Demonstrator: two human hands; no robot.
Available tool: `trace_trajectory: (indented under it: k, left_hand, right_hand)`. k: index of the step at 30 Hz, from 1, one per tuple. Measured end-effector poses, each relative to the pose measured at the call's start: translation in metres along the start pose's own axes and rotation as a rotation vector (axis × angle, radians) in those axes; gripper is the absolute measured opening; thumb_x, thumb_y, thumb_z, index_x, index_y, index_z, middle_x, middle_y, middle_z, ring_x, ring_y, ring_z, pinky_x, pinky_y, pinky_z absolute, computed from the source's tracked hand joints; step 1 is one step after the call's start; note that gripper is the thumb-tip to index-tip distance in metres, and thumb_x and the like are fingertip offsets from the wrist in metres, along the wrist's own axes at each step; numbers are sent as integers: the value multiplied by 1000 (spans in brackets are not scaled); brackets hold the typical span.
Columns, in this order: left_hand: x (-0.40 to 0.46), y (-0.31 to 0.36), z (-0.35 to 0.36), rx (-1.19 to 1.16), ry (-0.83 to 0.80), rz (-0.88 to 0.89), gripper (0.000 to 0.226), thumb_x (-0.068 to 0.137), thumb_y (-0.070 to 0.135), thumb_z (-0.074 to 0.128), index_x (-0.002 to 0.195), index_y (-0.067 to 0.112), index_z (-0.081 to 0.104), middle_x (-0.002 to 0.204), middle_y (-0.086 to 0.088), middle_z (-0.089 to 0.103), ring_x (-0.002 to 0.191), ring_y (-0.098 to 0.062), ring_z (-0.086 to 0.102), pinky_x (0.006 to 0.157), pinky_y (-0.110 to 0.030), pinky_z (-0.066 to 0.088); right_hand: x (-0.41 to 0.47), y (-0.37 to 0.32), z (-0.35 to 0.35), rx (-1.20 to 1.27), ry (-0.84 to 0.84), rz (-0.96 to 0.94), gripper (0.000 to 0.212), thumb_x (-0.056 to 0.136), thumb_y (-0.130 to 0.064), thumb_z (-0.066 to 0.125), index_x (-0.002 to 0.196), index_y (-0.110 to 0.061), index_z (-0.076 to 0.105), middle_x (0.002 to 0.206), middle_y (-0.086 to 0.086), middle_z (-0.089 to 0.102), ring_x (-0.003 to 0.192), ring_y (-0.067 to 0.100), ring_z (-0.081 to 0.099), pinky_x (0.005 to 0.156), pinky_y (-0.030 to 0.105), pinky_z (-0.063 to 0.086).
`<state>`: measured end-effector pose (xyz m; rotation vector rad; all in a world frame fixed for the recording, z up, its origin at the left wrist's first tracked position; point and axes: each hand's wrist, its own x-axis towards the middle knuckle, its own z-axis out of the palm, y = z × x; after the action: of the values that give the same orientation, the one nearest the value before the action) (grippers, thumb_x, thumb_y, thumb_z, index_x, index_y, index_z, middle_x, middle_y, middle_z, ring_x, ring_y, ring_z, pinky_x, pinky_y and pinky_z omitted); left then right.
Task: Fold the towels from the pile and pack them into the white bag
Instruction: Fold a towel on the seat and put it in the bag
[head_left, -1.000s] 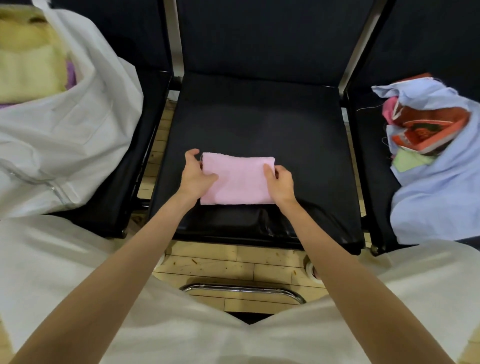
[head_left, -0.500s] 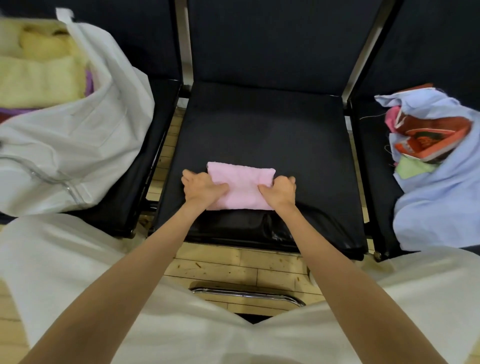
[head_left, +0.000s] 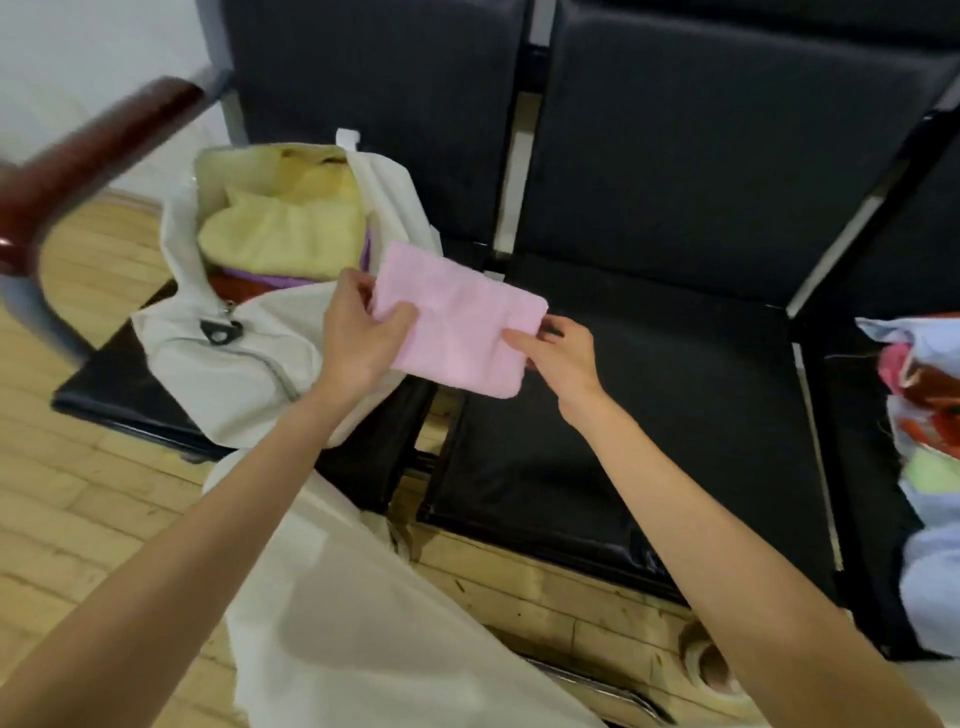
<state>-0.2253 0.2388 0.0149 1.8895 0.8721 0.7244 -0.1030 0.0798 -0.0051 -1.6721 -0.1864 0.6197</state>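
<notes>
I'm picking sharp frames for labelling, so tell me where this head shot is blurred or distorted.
Head view: the red-brown armrest at upper left is smeared by motion blur; the pile at the right edge is soft; the pink towel and both hands, left hand and right hand, are fairly sharp; wide-angle distortion bends the chair frames outward.

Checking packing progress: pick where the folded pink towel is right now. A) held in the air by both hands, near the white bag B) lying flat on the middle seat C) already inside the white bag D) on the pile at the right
A: the left hand and right hand grip opposite ends of the pink towel, lifted off the seat beside the open white bag.
</notes>
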Motion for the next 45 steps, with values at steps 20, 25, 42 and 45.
trace_trajectory:
  k: [20,25,42,45]
  left_hand:
    - [228,-11,-122,267,113,195,18,87,11,62,101,8,50,95,-3,58,85,-17,51,72,-29,38]
    - [287,-17,-123,460,106,71,21,92,21,60,105,6,54,94,-3,54,89,-20,54,75,-29,41]
    - [300,-61,-87,716,-265,75,36,96,27,51,120,3,38,111,-12,58,103,-33,56,89,-44,43]
    - [295,-65,-90,667,-293,105,37,94,26,56,122,5,44,118,-11,59,103,-30,57,86,-41,46]
  right_hand:
    - [144,-121,204,-249,-82,-293,32,96,-20,52,121,-4,39,96,-6,47,95,11,49,75,23,44]
    - [189,-137,249,-256,-182,-100,39,94,-19,52,128,-2,42,113,8,56,99,20,54,79,32,47]
    - [215,-103,246,-926,-38,-496,24,97,-10,47,116,-1,37,97,14,62,88,27,64,69,34,50]
    - [219,-102,243,-973,-21,-463,27,95,-6,49,119,0,39,109,15,61,99,29,62,77,36,51]
